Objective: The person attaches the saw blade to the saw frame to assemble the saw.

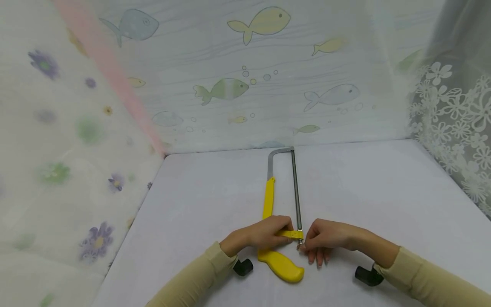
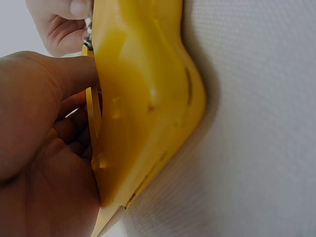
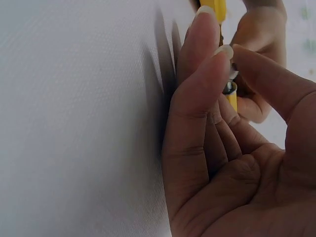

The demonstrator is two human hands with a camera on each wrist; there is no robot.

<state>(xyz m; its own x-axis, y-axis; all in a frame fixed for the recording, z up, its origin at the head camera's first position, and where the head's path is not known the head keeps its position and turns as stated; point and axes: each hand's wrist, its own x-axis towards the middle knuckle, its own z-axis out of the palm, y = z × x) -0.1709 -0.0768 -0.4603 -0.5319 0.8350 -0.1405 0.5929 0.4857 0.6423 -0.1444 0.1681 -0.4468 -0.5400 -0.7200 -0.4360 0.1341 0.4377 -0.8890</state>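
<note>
A hacksaw with a yellow handle and a grey front frame lies on the white table, its blade on the right side. My left hand grips the yellow frame just above the handle, the thumb against the yellow body in the left wrist view. At the blade's near end, thumb and forefinger of my right hand pinch the small metal tension nut. Those fingertips mostly hide the nut in the right wrist view. The other right fingers hang curled close over the table.
The white tabletop runs back to a curtain printed with fish. A flowered curtain hangs along the left side, and white lace on the right. A black wrist-worn device sits under each forearm.
</note>
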